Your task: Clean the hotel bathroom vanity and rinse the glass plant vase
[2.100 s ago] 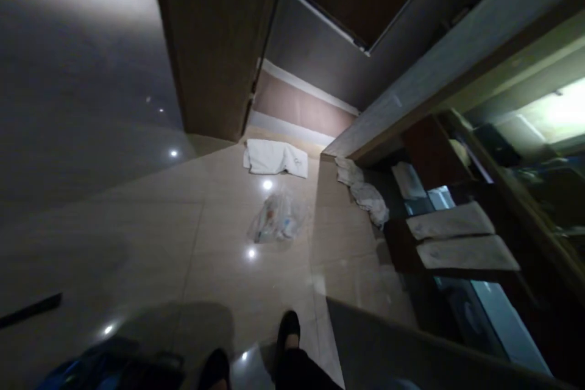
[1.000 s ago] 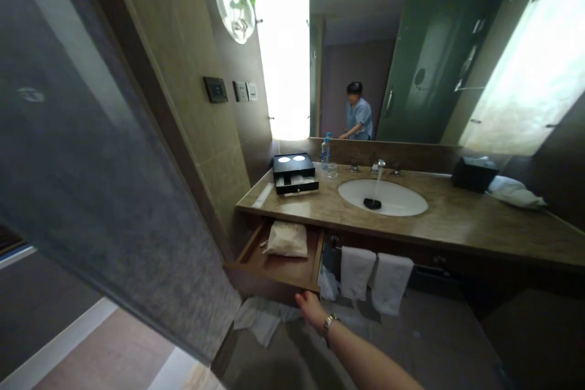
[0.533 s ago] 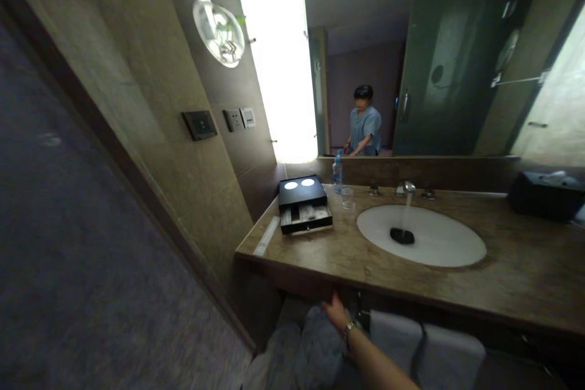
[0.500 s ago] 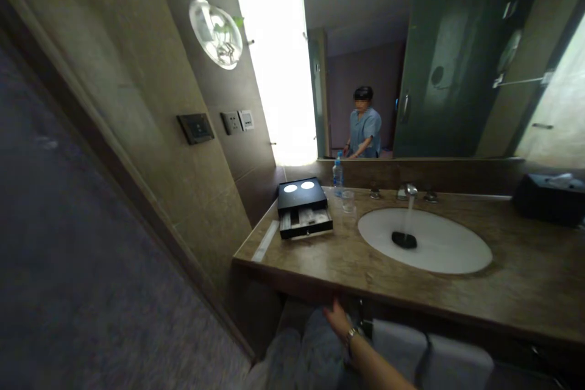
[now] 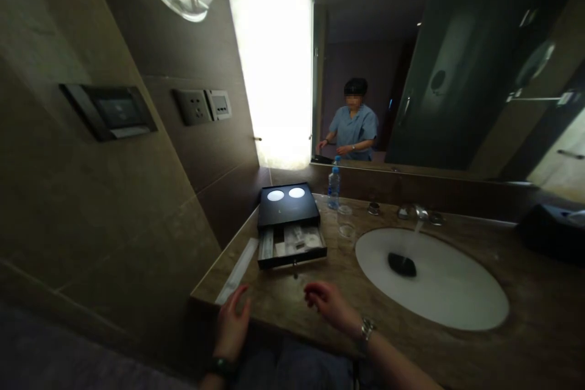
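My left hand point(image 5: 232, 324) hovers at the counter's front left edge, thumb and fingers apart, with nothing in it. Its fingertips are close to a long, narrow white packet point(image 5: 240, 267); I cannot tell whether they touch it. My right hand point(image 5: 333, 306) is above the counter in front of a black box point(image 5: 289, 209), its fingers loosely bent and empty. The box's shallow drawer point(image 5: 292, 261) is pulled out and holds several small packets, among them white and pale green ones. Two white discs point(image 5: 275, 195) lie on the box's top.
A water bottle point(image 5: 333, 187) and a clear glass point(image 5: 346, 230) stand right of the box. Water runs from the tap point(image 5: 420, 214) into the white basin point(image 5: 445, 298), where a dark object point(image 5: 402, 264) sits. A black tissue box point(image 5: 551, 237) is far right. The mirror point(image 5: 365, 42) reflects a person in blue.
My right hand has risen from below the counter edge to above the countertop. My left hand has come into view. The view has moved closer to the counter and the box.
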Motion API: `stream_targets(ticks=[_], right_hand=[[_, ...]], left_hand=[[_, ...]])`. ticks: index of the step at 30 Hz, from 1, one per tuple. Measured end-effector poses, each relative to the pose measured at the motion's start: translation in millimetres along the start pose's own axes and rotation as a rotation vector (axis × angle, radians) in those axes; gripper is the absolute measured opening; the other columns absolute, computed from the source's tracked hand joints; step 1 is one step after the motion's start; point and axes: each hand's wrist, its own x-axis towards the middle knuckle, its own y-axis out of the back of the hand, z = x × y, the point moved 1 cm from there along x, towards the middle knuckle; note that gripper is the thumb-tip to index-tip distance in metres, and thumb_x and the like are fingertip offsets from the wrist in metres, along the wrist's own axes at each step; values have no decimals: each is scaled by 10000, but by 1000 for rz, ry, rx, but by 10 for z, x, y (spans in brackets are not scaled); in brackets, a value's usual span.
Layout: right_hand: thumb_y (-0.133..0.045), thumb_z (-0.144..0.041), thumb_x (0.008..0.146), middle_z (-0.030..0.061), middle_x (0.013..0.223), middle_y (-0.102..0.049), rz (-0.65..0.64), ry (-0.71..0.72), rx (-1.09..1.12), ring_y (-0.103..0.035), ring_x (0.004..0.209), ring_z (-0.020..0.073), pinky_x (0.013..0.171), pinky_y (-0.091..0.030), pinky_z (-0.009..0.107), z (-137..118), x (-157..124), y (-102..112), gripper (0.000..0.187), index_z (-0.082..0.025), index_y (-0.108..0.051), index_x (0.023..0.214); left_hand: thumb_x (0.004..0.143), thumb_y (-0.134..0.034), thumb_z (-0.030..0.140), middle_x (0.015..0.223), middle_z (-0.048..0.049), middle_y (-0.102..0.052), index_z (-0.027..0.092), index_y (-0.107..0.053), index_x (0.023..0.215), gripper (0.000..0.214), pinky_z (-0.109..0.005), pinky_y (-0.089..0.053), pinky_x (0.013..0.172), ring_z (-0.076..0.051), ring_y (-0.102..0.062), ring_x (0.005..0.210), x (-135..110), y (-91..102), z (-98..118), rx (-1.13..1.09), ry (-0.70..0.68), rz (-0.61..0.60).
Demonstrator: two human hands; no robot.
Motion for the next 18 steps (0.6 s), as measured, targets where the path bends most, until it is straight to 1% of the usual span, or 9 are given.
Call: stream_targets(ticks=[3, 4, 6, 8, 9, 11, 13, 16, 18], right_hand=[[-503, -180, 828, 111, 955, -702, 157, 92, -136, -651, 899, 222, 861, -507, 383, 39, 366, 54, 249, -153, -698, 980], [-508, -180, 823, 107, 954, -696, 154, 35, -104, -654, 885, 222, 854, -511, 392, 96, 454, 15, 247, -153, -686, 992], [-565, -228, 803, 96, 976, -682, 95, -190, 102, -670, 838, 220, 756, -538, 383, 244, 607, -133, 294, -161, -630, 1081], [-708, -339, 720, 102, 1069, -654, 41, -381, 411, -688, 887, 246, 665, -549, 356, 386, 759, -333, 492, -181, -552, 1158], [-778, -404, 654, 113, 1123, -634, 37, -421, 558, -688, 948, 270, 648, -552, 343, 446, 841, -433, 617, -188, -522, 1171], [-863, -510, 523, 136, 1202, -598, 64, -428, 745, -666, 1066, 311, 653, -558, 324, 541, 1000, -600, 801, -188, -500, 1160], [-881, -550, 481, 153, 1270, -573, 95, -422, 772, -635, 1147, 327, 670, -558, 310, 590, 1102, -711, 881, -189, -498, 1188], [-853, -395, 592, 148, 1415, -509, 72, -428, 626, -594, 1222, 314, 687, -554, 302, 521, 1047, -736, 880, -251, -441, 1357], [-750, -265, 701, 122, 1389, -563, 41, -388, 433, -622, 1175, 288, 736, -552, 328, 378, 875, -617, 749, -268, -463, 1392]], left_hand=[[713, -461, 460, 1287, -222, -642, 86, -601, 1172, 609, -465, -440, 1110, -339, -575, 1256, 620, -309, 290, 11, -59, -1], [714, -459, 434, 1324, -245, -609, 55, -562, 1223, 643, -467, -437, 1109, -348, -558, 1274, 767, -399, 328, 25, -28, 2], [717, -464, 408, 1360, -297, -555, 2, -494, 1284, 699, -505, -422, 1109, -388, -525, 1299, 985, -554, 328, 47, 36, -6], [737, -461, 434, 1364, -332, -523, -22, -470, 1300, 724, -553, -401, 1109, -426, -500, 1308, 1147, -666, 286, 68, 18, -12], [747, -454, 462, 1368, -337, -512, -24, -467, 1308, 743, -564, -397, 1108, -434, -492, 1311, 1223, -703, 266, 79, -8, -8], [753, -435, 529, 1363, -339, -509, -33, -463, 1324, 802, -563, -406, 1101, -436, -492, 1306, 1380, -734, 243, 96, -60, 2], [742, -420, 584, 1358, -341, -514, -47, -453, 1344, 873, -557, -410, 1100, -440, -495, 1303, 1527, -701, 217, 107, -84, 9], [743, -378, 626, 1342, -347, -535, -50, -446, 1359, 917, -569, -414, 1088, -455, -512, 1286, 1638, -562, 60, 186, -24, -20], [757, -322, 665, 1299, -344, -573, -30, -462, 1353, 926, -585, -422, 1072, -470, -548, 1240, 1609, -462, -166, 293, 55, -102]])
